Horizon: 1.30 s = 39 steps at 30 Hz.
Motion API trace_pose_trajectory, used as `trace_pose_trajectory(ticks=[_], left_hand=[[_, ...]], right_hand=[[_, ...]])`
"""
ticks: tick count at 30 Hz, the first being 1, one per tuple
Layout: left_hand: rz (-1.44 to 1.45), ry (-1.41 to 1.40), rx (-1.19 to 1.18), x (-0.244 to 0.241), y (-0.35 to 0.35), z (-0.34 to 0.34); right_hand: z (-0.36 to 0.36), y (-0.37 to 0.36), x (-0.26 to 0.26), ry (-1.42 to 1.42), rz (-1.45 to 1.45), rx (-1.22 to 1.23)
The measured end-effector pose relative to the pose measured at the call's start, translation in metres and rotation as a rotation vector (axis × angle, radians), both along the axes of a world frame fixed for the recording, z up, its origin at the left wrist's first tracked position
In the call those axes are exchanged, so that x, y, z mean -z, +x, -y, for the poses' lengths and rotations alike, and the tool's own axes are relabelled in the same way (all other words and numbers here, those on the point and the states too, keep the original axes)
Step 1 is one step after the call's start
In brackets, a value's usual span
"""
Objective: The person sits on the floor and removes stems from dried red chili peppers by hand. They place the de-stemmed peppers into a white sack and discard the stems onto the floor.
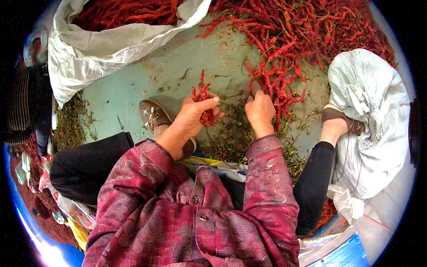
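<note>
A small bunch of red dried chili peppers (202,95) sticks out above and below my left hand (197,111), which is closed around it with the thumb across the front. To the right, my right hand (260,108) is at the near left edge of the loose chili peppers (283,78), its back turned up and its fingers curled. One wrinkled pepper (251,86) rises right by its fingers. The fingertips are hidden, so I cannot tell whether they grip it. Below both hands lies a heap of green-brown stems (230,140).
A white woven sack (100,50) of red chilies stands open at upper left. The large chili pile (320,30) spreads across the upper right. Another white sack (373,160) is by my right foot. My brown shoe (153,113) rests on the greenish floor (116,93). A person (25,100) is at far left.
</note>
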<state>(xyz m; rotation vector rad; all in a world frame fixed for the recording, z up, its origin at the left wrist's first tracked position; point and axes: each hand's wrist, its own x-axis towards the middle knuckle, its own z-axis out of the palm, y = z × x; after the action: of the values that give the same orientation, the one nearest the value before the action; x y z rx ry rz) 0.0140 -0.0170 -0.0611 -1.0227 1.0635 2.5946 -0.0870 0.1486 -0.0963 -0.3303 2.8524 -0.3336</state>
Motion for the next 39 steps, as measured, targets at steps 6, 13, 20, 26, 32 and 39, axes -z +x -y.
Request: trace_pose_trajectory(ticks=[6, 13, 20, 26, 32, 39], left_hand=[[0.158, -0.052, 0.122, 0.015, 0.003, -0.013], [0.170, -0.473, 0.295, 0.013, 0.002, -0.010], [0.085, -0.411, 0.195, 0.029, 0.004, -0.011], [0.154, -0.088, 0.122, 0.027, 0.008, 0.001], [0.085, -0.106, 0.049, 0.022, -0.004, 0.007], [0.039, 0.024, -0.003, 0.031, 0.001, 0.005]], right_hand=[[0.001, 0.029, -0.018, -0.499, 0.445, -0.092], [-0.007, 0.041, -0.028, -0.618, 0.755, -0.088], [-0.008, 0.039, -0.032, -0.788, 0.813, -0.060], [0.007, 0.047, -0.064, -0.934, 0.791, -0.350], [-0.017, -0.012, -0.051, 0.004, -0.078, -0.318], [-0.034, -0.044, -0.009, -0.002, -0.132, -0.121]])
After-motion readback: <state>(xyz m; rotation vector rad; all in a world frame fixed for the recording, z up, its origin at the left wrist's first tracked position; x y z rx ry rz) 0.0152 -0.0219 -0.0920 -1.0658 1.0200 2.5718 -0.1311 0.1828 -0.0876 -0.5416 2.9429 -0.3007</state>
